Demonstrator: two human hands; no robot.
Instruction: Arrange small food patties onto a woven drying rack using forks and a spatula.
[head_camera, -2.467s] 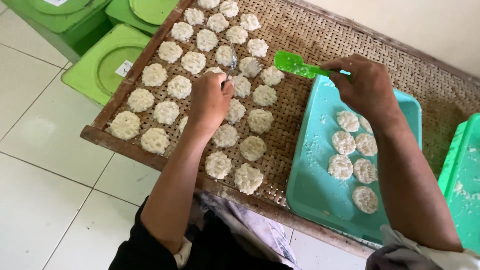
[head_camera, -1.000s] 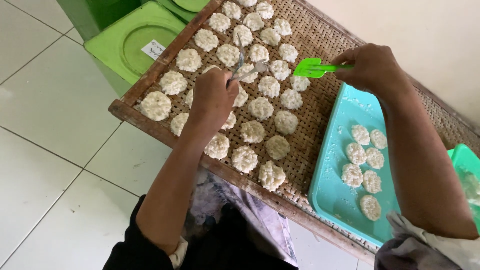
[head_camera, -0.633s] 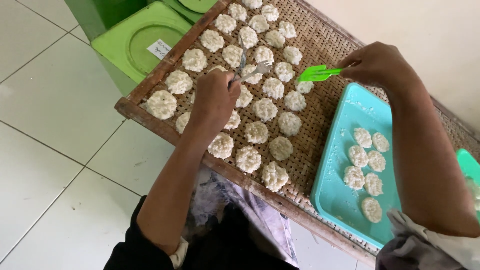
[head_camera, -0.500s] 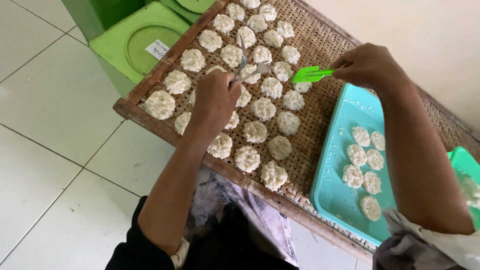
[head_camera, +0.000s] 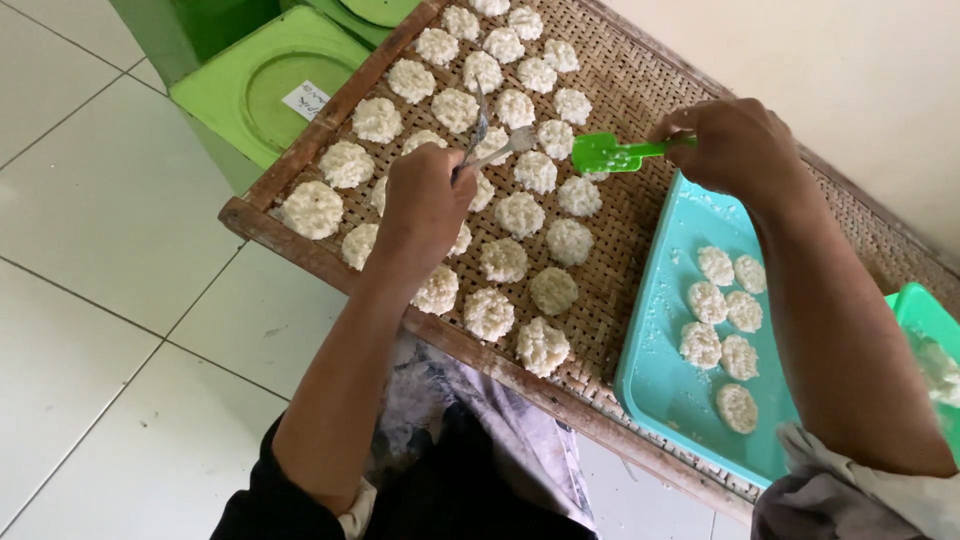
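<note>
Rice cakes (head_camera: 503, 259) on woven tray (head_camera: 640, 230)

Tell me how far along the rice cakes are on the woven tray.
Done: the woven tray holds rows of rice cakes. In hand: the left hand holds metal utensils; the right hand holds a green spatula. Left: seven cakes sit on the turquoise tray.

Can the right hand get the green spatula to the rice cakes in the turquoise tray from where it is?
Probably yes. The right hand holds the green spatula just above the turquoise tray, and nothing lies between it and the rice cakes there; the left hand is off over the woven tray.
</note>
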